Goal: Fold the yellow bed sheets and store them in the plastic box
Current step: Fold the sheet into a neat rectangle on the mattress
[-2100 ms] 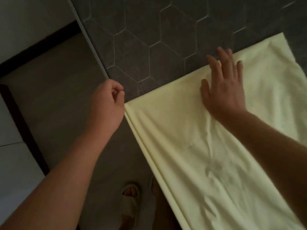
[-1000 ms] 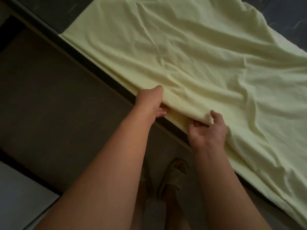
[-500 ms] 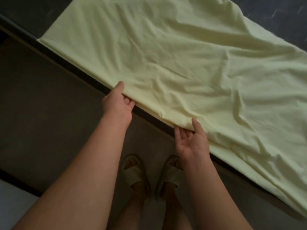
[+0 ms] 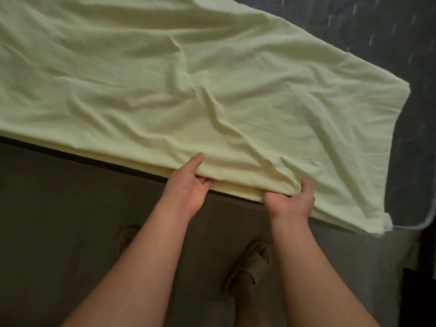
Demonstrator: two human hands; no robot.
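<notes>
The yellow sheet (image 4: 188, 86) lies spread out on the bed (image 4: 377, 31), which has a dark cover, and it looks doubled over, because there are layers at the near edge. It is full of soft wrinkles. The person stands at the side of the bed in sandals (image 4: 250, 265) on a brown floor (image 4: 59, 220). The left hand (image 4: 188, 187) holds the near edge of the sheet, with the thumb on top and the fingers tucked under the top layer. The right hand (image 4: 291, 201) is just beside it, a little way along the same edge, and its fingers curl round a bunch of the cloth. Both hands have a firm hold of the sheet, and they are near each other but not touching. I think this is the folding step, not the putting-away step. It looks like the person is getting ready to lift this edge and make the sheet smaller again. For the next move the hands may need to slide apart along the edge, so the cloth lifts flat and does not sag in the middle. Then the edge has to go over to meet the far side, and the wrinkles need a rub to make them smooth. I cannot see the plastic box anywhere. There is a small white tag (image 4: 387, 220) at the right corner, but I cannot read any words on it, and I see no other writing.
</notes>
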